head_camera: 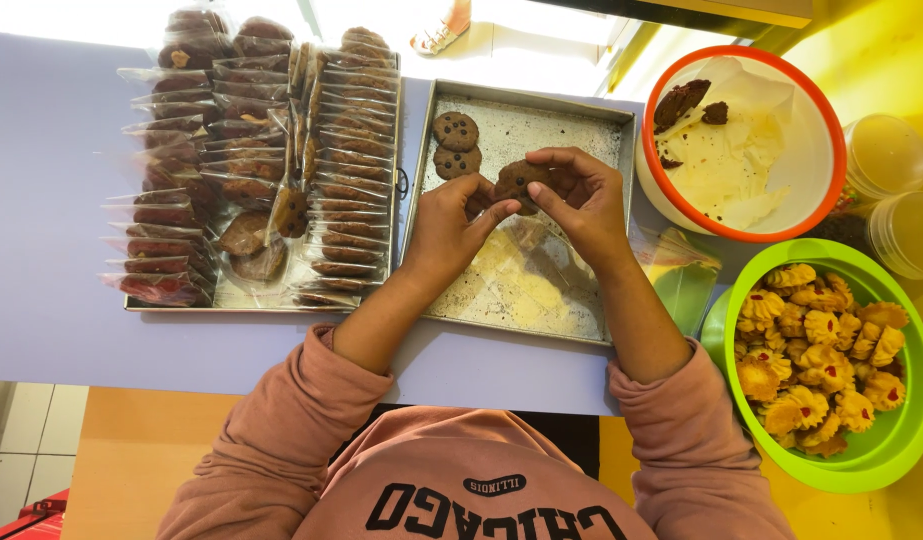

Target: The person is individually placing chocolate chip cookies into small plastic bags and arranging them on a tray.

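Left tray [141,303]: metal, packed with rows of dark cookies sealed in clear bags [251,150]. Sits on a pale lavender table [51,200], just beside the centre tray.

Upper right: white bowl with orange rim [826,120], lined with crumpled paper, a few dark cookie pieces [681,100] near its upper left wall.

Lower right: bright green bowl [906,440] full of yellow flower-shaped cookies with red centres [821,365].

Far right edge: two clear plastic tubs [891,155], touching or nearly so, on a yellow surface.
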